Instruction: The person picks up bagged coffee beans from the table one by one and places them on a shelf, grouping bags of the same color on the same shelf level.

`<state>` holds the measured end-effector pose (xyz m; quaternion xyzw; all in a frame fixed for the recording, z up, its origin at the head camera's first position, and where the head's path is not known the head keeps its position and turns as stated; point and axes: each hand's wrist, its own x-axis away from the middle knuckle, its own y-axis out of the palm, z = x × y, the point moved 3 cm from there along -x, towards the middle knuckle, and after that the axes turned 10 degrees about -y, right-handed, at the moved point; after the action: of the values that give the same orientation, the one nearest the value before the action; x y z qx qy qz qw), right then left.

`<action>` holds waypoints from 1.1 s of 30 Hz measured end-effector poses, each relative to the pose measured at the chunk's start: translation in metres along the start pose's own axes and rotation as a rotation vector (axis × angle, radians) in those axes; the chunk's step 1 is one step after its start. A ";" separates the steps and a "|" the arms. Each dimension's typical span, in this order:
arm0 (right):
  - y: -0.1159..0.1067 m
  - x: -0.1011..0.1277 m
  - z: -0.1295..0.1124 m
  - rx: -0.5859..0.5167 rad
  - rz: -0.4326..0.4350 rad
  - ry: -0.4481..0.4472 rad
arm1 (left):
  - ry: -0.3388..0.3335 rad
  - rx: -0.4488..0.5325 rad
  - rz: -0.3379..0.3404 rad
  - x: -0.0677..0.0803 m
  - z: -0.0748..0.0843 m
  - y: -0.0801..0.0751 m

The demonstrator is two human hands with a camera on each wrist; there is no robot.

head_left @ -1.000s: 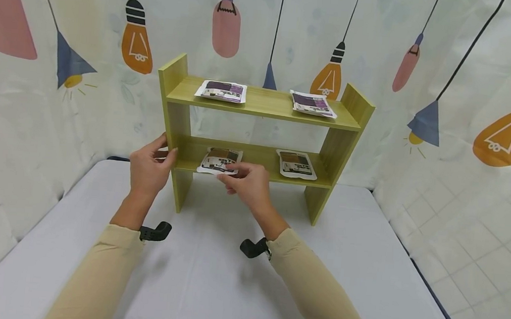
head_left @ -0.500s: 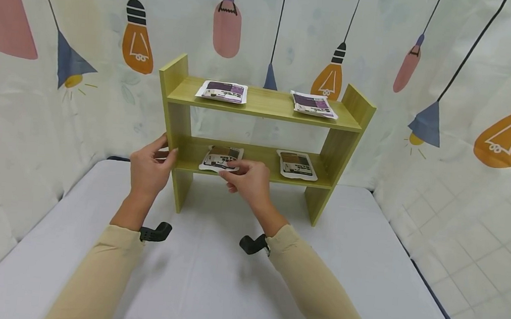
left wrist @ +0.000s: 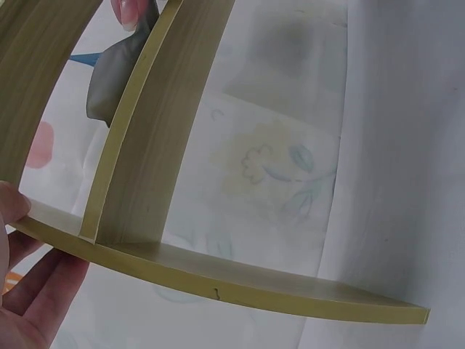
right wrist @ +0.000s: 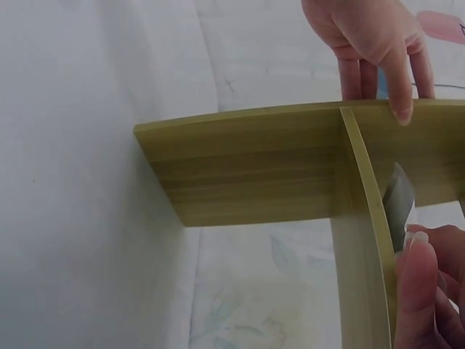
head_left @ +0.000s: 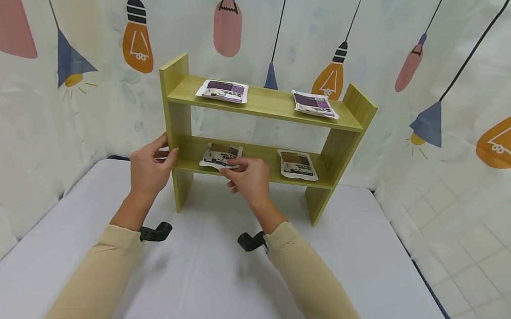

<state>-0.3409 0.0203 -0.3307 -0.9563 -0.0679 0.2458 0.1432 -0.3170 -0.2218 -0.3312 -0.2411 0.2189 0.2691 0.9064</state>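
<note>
A yellow-green wooden shelf [head_left: 264, 110] with two levels stands on the white table. My left hand [head_left: 165, 150] grips its left side panel, thumb on the front edge and fingers on the outside; the right wrist view shows those fingers [right wrist: 370, 43] over the panel [right wrist: 247, 167]. My right hand [head_left: 229, 166] pinches the near edge of a brown packet [head_left: 220, 154] lying flat on the left of the lower level. In the right wrist view the packet [right wrist: 399, 200] shows edge-on beside my fingertips [right wrist: 421, 283].
A second brown packet [head_left: 297, 164] lies on the right of the lower level. Two purple packets [head_left: 222, 90] [head_left: 313, 104] lie on the top level. A curtain printed with lamps hangs close behind. The table [head_left: 208, 287] stretches toward me.
My right hand has slid the brown packet from overhanging the lower level's front edge to further back on it. The left hand has stayed on the side panel.
</note>
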 end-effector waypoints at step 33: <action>-0.006 0.006 -0.001 0.016 0.012 -0.027 | 0.026 -0.023 -0.019 0.001 -0.004 0.001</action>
<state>-0.3354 0.0273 -0.3301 -0.9521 -0.0619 0.2600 0.1483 -0.3181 -0.2234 -0.3354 -0.2572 0.2252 0.2597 0.9032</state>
